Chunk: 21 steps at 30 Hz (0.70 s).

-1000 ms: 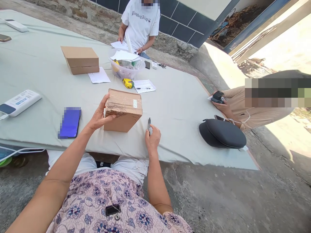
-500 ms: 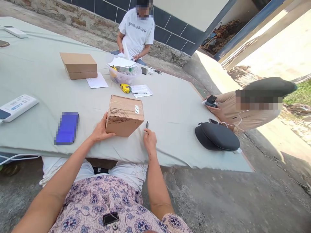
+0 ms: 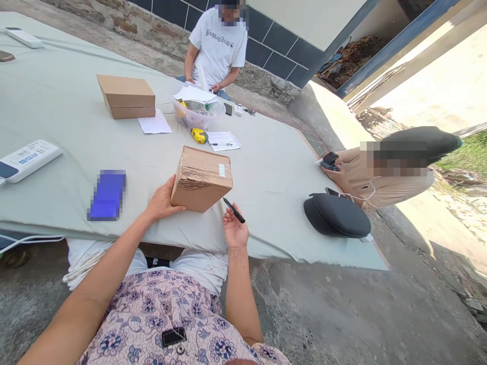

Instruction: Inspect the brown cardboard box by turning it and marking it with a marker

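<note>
- The left grip (image 3: 163, 200) was open-fingered but holding, its palm and spread fingers pressed against the lower left side of the taped cardboard box (image 3: 201, 178); it was the nearer hand, touching the box.
- The box sat tilted over the near edge of the table (image 3: 277, 213), its long axis running roughly across my view and rising to the right; a small patterned label (image 3: 221, 170) showed on its upper face.
- The right grip (image 3: 235, 229) lay palm up just beside the box without touching it; a black marker pen (image 3: 234, 210) rested slantwise across its fingers, one end pointing up and left toward the box; I could not tell how firmly it was held.
- Farther off stood a plastic tub (image 3: 198, 111), a yellow tape measure (image 3: 199, 135) and a second cardboard box (image 3: 126, 96); a seated person in a white T-shirt (image 3: 217, 45) faced across the table; another person (image 3: 384, 175) held a small device (image 3: 330, 159) at the right.
</note>
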Each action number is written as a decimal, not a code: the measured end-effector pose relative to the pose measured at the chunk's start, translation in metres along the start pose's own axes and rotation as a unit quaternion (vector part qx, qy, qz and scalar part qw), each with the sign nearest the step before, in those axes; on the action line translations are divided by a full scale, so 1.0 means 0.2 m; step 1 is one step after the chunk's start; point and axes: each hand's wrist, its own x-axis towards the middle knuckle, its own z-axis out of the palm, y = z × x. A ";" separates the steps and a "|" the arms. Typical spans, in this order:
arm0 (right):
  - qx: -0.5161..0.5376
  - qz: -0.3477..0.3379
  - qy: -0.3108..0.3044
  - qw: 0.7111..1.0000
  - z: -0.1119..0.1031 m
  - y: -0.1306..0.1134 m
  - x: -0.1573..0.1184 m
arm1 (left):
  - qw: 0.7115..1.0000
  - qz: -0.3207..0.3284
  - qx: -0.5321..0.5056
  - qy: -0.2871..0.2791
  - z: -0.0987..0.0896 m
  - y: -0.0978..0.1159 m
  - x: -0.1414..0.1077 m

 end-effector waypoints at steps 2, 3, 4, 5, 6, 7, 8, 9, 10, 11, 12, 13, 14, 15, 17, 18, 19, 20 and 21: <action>-0.011 -0.013 -0.004 1.000 0.03 0.00 0.00 | 1.000 -0.010 0.007 -0.003 0.01 0.01 0.00; -0.018 -0.020 -0.004 1.000 0.04 0.00 0.00 | 1.000 -0.018 0.011 -0.004 0.01 0.01 -0.01; -0.023 -0.028 -0.001 0.999 0.06 0.00 0.00 | 1.000 -0.026 0.017 -0.005 0.02 0.01 -0.01; -0.025 -0.034 0.003 0.999 0.07 0.01 0.00 | 0.999 -0.030 0.024 -0.006 0.02 0.01 -0.02; -0.027 -0.039 0.009 0.999 0.09 0.01 0.00 | 0.999 -0.030 0.031 -0.007 0.03 0.01 -0.02; -0.029 -0.044 0.017 0.998 0.11 0.01 -0.01 | 0.999 -0.026 0.039 -0.007 0.03 0.01 -0.02; -0.034 -0.053 0.028 0.998 0.12 0.01 -0.01 | 0.999 -0.020 0.046 -0.004 0.04 0.00 -0.02; -0.041 -0.064 0.039 0.996 0.13 0.00 -0.02 | 0.998 -0.014 0.054 -0.001 0.05 0.00 -0.03; -0.053 -0.080 0.050 0.994 0.14 0.00 -0.03 | 0.998 -0.009 0.061 0.002 0.05 0.00 -0.03; -0.067 -0.099 0.060 0.991 0.16 -0.01 -0.05 | 0.998 -0.007 0.068 0.004 0.06 0.00 -0.03; -0.082 -0.123 0.070 0.986 0.17 -0.03 -0.07 | 0.997 -0.006 0.076 0.006 0.06 0.00 -0.03; -0.098 -0.153 0.078 0.980 0.18 -0.04 -0.09 | 0.996 -0.006 0.084 0.008 0.06 0.01 -0.03; -0.115 -0.186 0.083 0.972 0.19 -0.06 -0.12 | 0.996 -0.004 0.092 0.010 0.06 0.01 -0.03; -0.130 -0.228 0.087 0.961 0.20 -0.08 -0.15 | 0.995 -0.001 0.098 0.013 0.06 0.01 -0.03; -0.158 -0.313 0.069 0.934 0.25 -0.13 -0.22 | 0.994 0.009 0.107 0.020 0.06 0.02 -0.03; -0.166 -0.352 0.048 0.920 0.27 -0.14 -0.26 | 0.993 0.010 0.111 0.024 0.06 0.03 -0.03; -0.174 -0.382 0.017 0.908 0.31 -0.16 -0.29 | 0.993 0.008 0.117 0.027 0.05 0.03 -0.03; -0.184 -0.406 -0.024 0.895 0.34 -0.16 -0.32 | 0.992 0.002 0.124 0.031 0.05 0.04 -0.04; -0.204 -0.420 -0.071 0.881 0.38 -0.17 -0.35 | 0.990 -0.004 0.133 0.036 0.05 0.04 -0.04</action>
